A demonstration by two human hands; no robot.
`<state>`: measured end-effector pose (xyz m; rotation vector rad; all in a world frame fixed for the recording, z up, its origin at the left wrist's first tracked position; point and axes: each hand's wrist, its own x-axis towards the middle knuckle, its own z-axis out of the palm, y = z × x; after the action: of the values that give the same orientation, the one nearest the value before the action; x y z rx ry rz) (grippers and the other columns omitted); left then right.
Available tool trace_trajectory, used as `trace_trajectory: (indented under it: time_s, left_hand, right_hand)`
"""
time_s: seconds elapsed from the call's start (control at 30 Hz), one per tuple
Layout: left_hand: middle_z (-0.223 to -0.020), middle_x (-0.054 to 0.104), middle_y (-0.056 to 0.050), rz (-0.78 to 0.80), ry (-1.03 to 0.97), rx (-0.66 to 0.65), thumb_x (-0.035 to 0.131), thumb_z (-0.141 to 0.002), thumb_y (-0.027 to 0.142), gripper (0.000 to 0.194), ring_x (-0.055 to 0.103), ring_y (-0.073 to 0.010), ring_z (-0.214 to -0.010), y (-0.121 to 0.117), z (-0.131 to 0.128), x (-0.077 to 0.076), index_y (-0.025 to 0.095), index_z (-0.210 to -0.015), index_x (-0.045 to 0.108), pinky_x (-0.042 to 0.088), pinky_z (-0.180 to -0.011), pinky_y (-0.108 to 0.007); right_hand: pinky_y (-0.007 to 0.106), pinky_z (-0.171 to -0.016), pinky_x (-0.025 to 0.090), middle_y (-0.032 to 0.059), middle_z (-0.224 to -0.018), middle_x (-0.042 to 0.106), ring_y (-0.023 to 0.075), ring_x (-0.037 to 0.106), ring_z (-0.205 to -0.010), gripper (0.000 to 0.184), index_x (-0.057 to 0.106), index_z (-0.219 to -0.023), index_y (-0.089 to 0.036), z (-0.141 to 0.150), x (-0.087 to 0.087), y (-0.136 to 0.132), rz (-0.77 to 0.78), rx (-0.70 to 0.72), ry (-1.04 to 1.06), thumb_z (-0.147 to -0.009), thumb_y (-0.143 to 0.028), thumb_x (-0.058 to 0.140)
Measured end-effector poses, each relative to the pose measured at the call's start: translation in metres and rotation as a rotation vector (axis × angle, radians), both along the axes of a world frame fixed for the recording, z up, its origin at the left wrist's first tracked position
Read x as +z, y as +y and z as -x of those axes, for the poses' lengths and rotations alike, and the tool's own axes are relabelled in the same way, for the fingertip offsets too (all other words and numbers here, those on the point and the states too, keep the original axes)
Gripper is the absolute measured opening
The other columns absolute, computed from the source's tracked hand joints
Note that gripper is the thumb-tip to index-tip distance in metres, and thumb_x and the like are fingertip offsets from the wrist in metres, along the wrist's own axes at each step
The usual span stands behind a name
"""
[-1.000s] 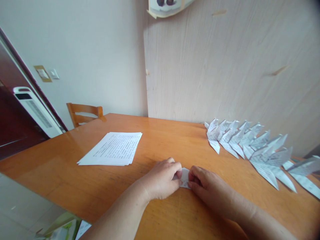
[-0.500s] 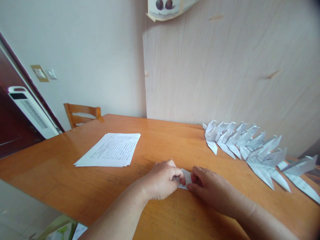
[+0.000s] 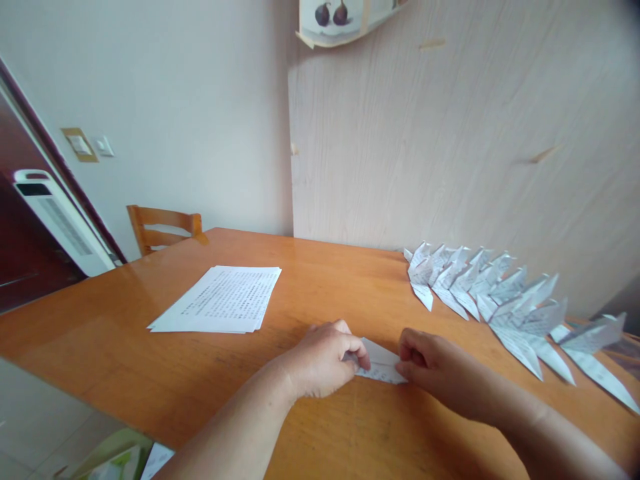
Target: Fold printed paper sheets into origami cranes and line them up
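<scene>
A small folded sheet of paper (image 3: pixel 381 363) with print on it lies on the wooden table between my hands. My left hand (image 3: pixel 327 360) is curled over its left end, fingertips and thumb pressing it against the tabletop; that end is partly hidden. At the paper's right edge, my right hand (image 3: pixel 433 360) is closed, thumb and bent forefinger pinching the edge. Several folded paper pieces (image 3: pixel 500 293) with raised pointed wings stand in rows on the right side of the table.
A stack of printed sheets (image 3: pixel 220 300) lies on the table (image 3: pixel 320 280) at left. Behind the table's far left corner is a wooden chair (image 3: pixel 165 227). A pale wood panel (image 3: pixel 425 147) rises along the back. A green bin (image 3: pixel 113 457) stands below the near left edge.
My right hand has moved rightward along the folded paper, and more of the paper shows between my hands. My left hand stays in place. The view has shifted slightly.
</scene>
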<state>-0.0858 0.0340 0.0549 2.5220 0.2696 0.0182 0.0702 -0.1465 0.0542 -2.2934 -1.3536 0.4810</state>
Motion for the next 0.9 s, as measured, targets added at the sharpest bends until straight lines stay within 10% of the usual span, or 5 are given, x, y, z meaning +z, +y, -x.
trace_trajectory:
  time_s: [0.17,0.9]
  left_hand:
    - [-0.099,0.058,0.0,-0.01,-0.003,-0.016,0.055,-0.082,0.019,0.027,0.058,-0.0187,-0.091,0.002,-0.001,-0.003,0.036,-0.093,0.074,0.044,-0.079,-0.029]
    - [-0.107,0.065,-0.001,0.113,0.032,-0.017,0.059,-0.074,0.018,0.029,0.061,-0.0196,-0.093,0.017,0.002,-0.005,0.026,-0.102,0.059,0.046,-0.071,-0.026]
  right_hand:
    - [0.024,-0.056,0.035,-0.0021,-0.072,0.059,0.0129,0.05,-0.065,0.015,0.059,-0.082,-0.02,0.018,-0.006,0.015,-0.157,0.079,0.186,-0.092,-0.027,0.05]
    - [0.024,-0.05,0.03,-0.0019,-0.066,0.061,0.0127,0.051,-0.06,0.008,0.056,-0.072,-0.02,0.027,-0.005,0.044,0.15,-0.024,0.109,-0.074,-0.026,0.062]
